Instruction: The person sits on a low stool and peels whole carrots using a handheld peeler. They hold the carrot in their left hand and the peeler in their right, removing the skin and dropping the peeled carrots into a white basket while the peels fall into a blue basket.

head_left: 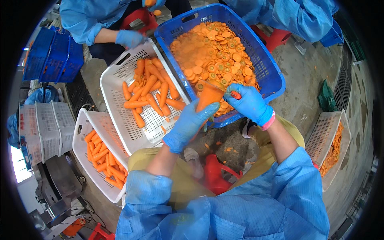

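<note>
My left hand (189, 126), in a blue glove, grips a thick carrot (209, 97) held at a slant over the near edge of a blue plastic crate (277, 79). In my gloved right hand (250, 103) is a knife with a red handle (236, 95). Its blade, blurred, lies across the upper end of the carrot; how deep it is in cannot be told. Round carrot slices and crown ends (231, 57) heap up inside the blue crate. Left of it, a white perforated crate (109, 90) holds whole peeled carrots (153, 81) and a few scraps.
Another white crate (78, 141) with carrots stands at lower left. At right, a white crate (318, 144) contains orange shreds. A red plastic stool (214, 174) shows between my legs. Across from me, a co-worker's gloved hand (129, 39) is by the white crate; another person sits at upper right.
</note>
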The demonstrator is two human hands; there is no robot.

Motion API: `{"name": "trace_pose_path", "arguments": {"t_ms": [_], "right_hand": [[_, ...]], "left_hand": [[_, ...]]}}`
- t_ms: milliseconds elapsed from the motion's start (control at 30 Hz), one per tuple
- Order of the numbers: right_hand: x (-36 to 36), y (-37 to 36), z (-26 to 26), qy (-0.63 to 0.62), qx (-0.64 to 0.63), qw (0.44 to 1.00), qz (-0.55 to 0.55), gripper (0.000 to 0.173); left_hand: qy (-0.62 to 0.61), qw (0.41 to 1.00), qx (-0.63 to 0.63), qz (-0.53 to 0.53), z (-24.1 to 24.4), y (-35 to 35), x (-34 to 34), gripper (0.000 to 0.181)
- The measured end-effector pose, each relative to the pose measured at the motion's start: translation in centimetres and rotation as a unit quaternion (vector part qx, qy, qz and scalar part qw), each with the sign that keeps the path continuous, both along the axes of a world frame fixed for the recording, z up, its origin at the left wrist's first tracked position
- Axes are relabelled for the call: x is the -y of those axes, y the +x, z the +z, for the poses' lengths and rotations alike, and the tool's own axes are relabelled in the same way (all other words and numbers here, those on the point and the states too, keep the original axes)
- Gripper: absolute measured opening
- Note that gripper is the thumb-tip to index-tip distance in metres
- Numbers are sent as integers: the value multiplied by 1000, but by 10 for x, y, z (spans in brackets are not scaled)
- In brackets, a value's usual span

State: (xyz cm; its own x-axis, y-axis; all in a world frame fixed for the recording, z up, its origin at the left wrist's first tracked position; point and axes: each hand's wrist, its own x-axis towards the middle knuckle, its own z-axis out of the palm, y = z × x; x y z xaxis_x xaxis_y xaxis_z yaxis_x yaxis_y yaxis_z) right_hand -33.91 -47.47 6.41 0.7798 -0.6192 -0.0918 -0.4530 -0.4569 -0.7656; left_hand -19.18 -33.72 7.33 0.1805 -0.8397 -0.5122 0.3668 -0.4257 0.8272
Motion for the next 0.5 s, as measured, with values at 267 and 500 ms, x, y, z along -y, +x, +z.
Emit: {"name": "trace_pose_path", "arguments": {"t_ms": [267, 500], "right_hand": [[2, 7, -22, -50, 25, 998, -14, 15], [5, 8, -37, -40, -15, 999, -15, 18]], "left_hand": [[-30, 999, 16, 5, -15, -2, 1, 41], [-17, 999, 3, -40, -22, 9, 5, 40]]}}
